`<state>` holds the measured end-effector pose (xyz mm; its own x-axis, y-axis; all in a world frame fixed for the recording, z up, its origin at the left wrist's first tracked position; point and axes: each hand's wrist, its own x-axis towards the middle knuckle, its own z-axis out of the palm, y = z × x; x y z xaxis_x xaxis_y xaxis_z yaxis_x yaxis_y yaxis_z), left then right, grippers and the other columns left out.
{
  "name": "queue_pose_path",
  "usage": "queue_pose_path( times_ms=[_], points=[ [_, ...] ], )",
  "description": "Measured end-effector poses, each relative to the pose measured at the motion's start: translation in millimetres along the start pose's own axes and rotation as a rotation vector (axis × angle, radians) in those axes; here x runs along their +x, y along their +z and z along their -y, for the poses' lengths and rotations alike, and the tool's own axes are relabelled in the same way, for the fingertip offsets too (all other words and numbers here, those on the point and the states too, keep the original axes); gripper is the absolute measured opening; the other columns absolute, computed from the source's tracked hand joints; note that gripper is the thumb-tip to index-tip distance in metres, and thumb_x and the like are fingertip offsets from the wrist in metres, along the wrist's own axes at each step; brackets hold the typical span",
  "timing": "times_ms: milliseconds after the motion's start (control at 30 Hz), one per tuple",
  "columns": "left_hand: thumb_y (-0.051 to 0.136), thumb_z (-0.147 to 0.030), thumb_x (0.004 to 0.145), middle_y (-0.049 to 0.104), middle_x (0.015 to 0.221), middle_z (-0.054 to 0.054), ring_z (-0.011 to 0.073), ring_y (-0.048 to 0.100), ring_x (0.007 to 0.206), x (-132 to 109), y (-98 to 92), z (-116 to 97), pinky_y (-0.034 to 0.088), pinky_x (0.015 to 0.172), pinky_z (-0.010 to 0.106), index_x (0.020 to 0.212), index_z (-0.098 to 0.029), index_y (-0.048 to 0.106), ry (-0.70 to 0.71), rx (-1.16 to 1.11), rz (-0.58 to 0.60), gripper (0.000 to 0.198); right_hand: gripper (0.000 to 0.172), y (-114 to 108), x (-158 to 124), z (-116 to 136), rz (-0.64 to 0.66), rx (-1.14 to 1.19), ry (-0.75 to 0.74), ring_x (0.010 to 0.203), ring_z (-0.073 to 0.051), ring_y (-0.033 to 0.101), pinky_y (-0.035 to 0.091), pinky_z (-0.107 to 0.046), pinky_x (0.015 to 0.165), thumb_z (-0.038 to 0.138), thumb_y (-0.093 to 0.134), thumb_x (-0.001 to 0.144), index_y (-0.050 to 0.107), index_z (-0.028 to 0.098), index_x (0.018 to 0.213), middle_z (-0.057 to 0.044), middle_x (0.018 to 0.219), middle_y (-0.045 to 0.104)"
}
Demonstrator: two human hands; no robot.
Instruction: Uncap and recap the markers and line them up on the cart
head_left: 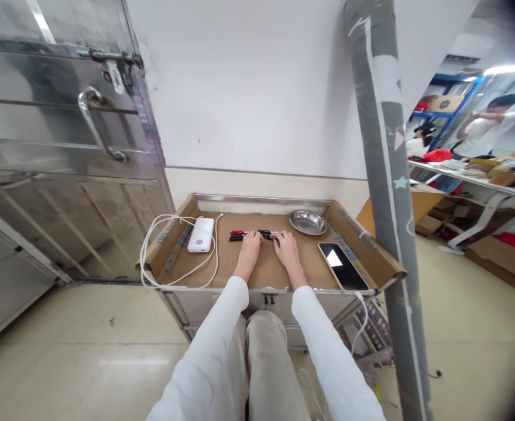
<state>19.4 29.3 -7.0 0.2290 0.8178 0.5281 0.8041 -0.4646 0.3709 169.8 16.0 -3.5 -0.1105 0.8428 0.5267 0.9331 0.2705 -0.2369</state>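
The pens point(238, 235) are lying along 9-to-3, touching both hands at their 12. The left hand point(249, 245) is sitting nearer than the right hand point(286, 245). One cannot tell whether the fingers are gripping.

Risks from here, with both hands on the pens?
1. The phone lies at the front right corner of the table, close to the right hand; a sideways sweep of that arm might push it off.
2. The cable from the power bank loops over the left edge; a snag could drag the bank off.
3. The pens lie loose at the fingertips of the left hand; a nudge may scatter them.
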Motion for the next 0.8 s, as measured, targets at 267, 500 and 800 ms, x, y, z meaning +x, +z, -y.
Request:
queue_pose_path(
  times_ms=[267,500,800],
  points=[
    [0.052,-0.020,0.088,0.058,0.088,0.006,0.0206,0.054,0.089,-1.0,-6.5,-6.0,0.041,0.085,0.035,0.087,-0.016,0.055,-0.006,0.145,0.014,0.005,0.021,-7.6,-0.3,6.8,-0.029,-0.025,0.007,0.087,-0.020,0.048,0.032,-0.030,0.078,0.011,0.041,0.085,0.061,0.018,0.085,-0.007,0.092,0.058],
    [0.045,-0.019,0.091,0.058,0.093,0.009,0.0231,0.052,0.093,-1.9,-6.3,-6.8,0.041,0.086,0.037,0.092,-0.015,0.059,0.030,0.265,0.007,0.014,0.022,-7.3,-0.7,8.6,0.031,-0.029,0.053,0.089,-0.019,0.050,0.031,-0.029,0.080,0.011,0.041,0.085,0.061,0.018,0.089,-0.007,0.094,0.061],
    [0.033,-0.014,0.091,0.057,0.096,0.014,0.0258,0.052,0.095,-3.9,-12.8,-13.6,0.042,0.085,0.039,0.095,-0.011,0.056,-0.152,0.314,-0.100,0.023,0.026,-4.4,-0.7,5.8,0.040,-0.027,0.051,0.093,-0.020,0.050,0.033,-0.030,0.082,0.009,0.040,0.083,0.062,0.018,0.096,-0.008,0.098,0.061]
  ],
)
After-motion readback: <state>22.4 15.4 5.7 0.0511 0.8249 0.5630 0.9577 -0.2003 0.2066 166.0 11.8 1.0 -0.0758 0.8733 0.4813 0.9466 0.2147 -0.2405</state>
